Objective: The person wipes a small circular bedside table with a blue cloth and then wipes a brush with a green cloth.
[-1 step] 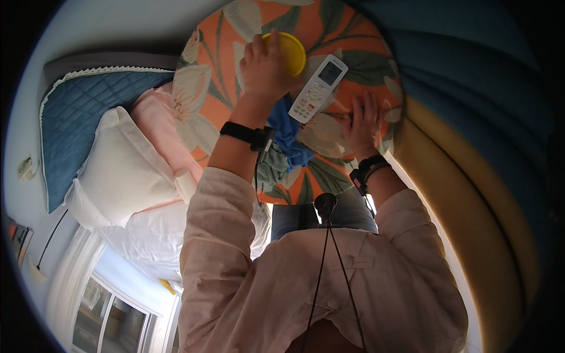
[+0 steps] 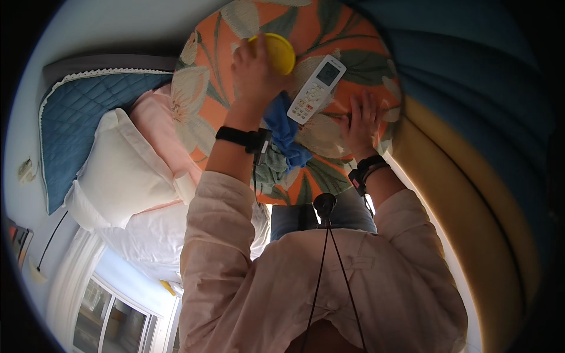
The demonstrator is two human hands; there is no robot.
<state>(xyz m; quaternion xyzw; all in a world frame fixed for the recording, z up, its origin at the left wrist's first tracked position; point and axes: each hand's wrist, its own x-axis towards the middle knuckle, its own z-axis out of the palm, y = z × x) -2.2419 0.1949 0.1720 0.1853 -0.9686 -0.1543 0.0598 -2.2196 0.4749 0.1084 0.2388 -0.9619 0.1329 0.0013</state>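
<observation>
My left hand (image 2: 254, 76) is at the far side of a round table (image 2: 194, 126) with an orange, leaf-and-flower patterned top. Its fingers curve around the left edge of a round yellow dish or lid (image 2: 281, 54); the thumb side is hidden. To the right of that hand, a white remote control (image 2: 316, 89) with a small grey screen lies at a slant. A crumpled blue cloth (image 2: 282, 130) extends from beside my left wrist towards me, next to a grey-green cloth (image 2: 272, 166). My right hand (image 2: 362, 122) rests flat on the tabletop, right of the remote, fingers extended and holding nothing.
To the left is a bed with a white pillow (image 2: 120, 170), pink bedding (image 2: 158, 120) and a blue quilted headboard cover (image 2: 97, 120). Dark blue and yellow fabric (image 2: 465, 176) borders the table's right side. A window (image 2: 112, 312) shows at lower left.
My left hand and the yellow round piece have shifted slightly left. The blue cloth is a little more exposed near my wrist. My right hand stays in place.
</observation>
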